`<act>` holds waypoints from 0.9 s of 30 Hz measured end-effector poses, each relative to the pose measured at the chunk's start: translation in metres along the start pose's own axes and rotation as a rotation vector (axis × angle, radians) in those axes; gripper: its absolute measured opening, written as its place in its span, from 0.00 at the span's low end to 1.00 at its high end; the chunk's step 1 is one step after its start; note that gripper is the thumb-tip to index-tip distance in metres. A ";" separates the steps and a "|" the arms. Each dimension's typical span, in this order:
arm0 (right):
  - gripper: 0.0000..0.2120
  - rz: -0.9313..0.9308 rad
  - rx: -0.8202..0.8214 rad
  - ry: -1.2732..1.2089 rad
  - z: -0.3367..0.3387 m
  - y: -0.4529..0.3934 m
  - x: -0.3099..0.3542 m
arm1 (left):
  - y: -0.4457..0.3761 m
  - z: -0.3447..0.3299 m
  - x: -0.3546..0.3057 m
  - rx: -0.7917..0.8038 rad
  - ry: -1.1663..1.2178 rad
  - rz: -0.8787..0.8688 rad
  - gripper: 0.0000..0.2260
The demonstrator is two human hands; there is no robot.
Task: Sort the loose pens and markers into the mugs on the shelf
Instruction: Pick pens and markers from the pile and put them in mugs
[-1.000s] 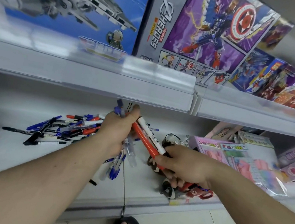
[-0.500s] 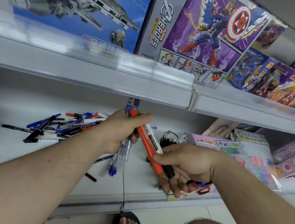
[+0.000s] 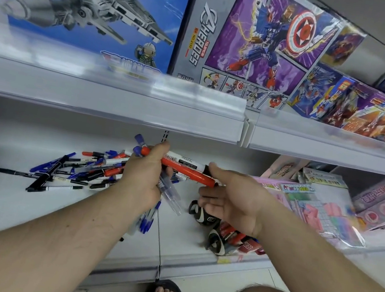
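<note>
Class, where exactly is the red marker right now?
In the head view, the red marker lies level at centre, gripped by the left hand, its free end beside the open right hand.

Head camera looks forward and down, close to the lower shelf (image 3: 23, 206).

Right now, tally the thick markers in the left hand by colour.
Red marker: 1
White marker with black cap: 1
Total: 2
The left hand grips both. The thin pens in the same grip overlap too much to count.
</note>
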State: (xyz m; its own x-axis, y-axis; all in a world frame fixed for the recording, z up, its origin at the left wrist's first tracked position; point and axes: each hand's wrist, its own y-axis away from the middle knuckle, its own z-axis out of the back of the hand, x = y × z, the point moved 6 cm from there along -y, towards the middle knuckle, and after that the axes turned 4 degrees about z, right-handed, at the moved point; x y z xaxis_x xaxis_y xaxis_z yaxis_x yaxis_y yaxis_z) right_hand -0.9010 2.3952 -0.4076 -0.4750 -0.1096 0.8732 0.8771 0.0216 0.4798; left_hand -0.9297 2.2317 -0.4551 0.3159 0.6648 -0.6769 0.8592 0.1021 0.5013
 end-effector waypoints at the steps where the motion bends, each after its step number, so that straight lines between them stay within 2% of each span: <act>1: 0.12 0.015 -0.010 -0.053 -0.003 -0.003 -0.001 | 0.001 -0.002 0.003 0.003 0.004 0.012 0.11; 5: 0.09 0.099 -0.208 -0.242 0.015 -0.013 0.003 | 0.003 -0.014 0.020 0.081 -0.072 0.080 0.08; 8: 0.09 0.147 -0.291 -0.223 0.036 -0.011 0.002 | 0.006 -0.021 0.035 0.195 -0.226 0.143 0.07; 12: 0.05 0.311 -0.422 -0.025 0.089 -0.001 0.011 | -0.001 -0.021 0.041 0.216 -0.459 0.070 0.13; 16: 0.06 0.409 -0.587 0.392 0.144 0.007 0.009 | -0.009 -0.023 0.039 0.179 -0.584 -0.027 0.11; 19: 0.06 0.381 -0.607 0.603 0.164 -0.004 -0.012 | -0.012 -0.026 0.045 0.188 -0.614 -0.039 0.11; 24: 0.06 0.308 -0.581 0.774 0.174 -0.038 -0.046 | -0.018 -0.034 0.056 0.198 -0.629 -0.047 0.10; 27: 0.07 0.280 -0.562 0.897 0.173 -0.058 -0.064 | -0.024 -0.036 0.063 0.191 -0.826 -0.067 0.14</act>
State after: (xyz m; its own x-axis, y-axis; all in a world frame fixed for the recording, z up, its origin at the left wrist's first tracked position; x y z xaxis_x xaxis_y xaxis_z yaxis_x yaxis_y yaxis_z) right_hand -0.9337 2.5729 -0.4759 -0.2283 -0.8603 0.4558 0.9616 -0.2724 -0.0325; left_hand -0.9451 2.2976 -0.4900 0.3902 -0.0997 -0.9153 0.9164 -0.0542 0.3966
